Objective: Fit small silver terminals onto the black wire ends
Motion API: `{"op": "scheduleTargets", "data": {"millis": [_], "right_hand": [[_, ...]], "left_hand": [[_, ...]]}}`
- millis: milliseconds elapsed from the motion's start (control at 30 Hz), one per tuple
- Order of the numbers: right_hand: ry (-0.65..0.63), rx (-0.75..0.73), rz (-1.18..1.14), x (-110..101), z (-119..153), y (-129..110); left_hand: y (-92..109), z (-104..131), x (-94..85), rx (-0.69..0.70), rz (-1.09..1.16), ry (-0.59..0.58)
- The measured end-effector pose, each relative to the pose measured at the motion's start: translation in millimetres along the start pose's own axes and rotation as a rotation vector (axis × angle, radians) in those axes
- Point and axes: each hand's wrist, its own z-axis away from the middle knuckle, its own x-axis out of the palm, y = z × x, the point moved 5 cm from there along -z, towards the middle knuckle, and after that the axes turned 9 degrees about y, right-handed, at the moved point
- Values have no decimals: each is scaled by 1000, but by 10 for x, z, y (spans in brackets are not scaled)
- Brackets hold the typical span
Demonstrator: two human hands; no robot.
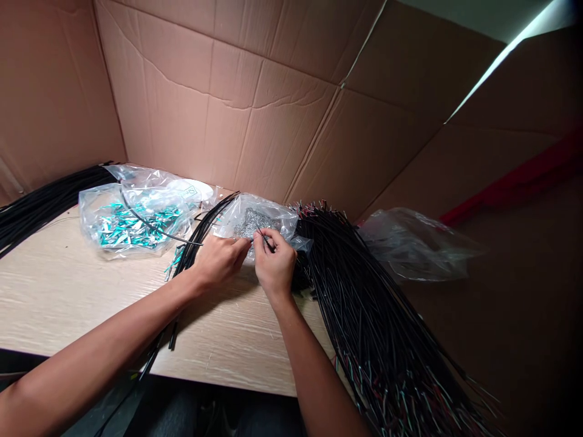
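Note:
My left hand (221,258) and my right hand (274,261) meet at the table's middle, fingertips almost touching. My right hand pinches the end of a thin black cable (265,238). My left hand pinches something tiny at that cable's end, too small to make out. Just behind the fingers lies a clear bag of small grey metal parts (255,220). A few black cables (189,252) run under my left wrist toward the table's front edge.
A large bundle of black cables (364,303) fans out at the right. A clear bag of teal pieces (132,224) lies at the left, more black cables (40,203) at far left. An empty plastic bag (414,243) sits right. Cardboard walls (255,103) surround the wooden table (68,285).

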Motion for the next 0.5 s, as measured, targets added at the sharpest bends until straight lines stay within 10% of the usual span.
{"op": "scheduleTargets", "data": {"millis": [500], "right_hand": [[-95,149,-233,40,23,55]], "left_hand": [[-83,-27,-46,-21,-34,-9]]}}
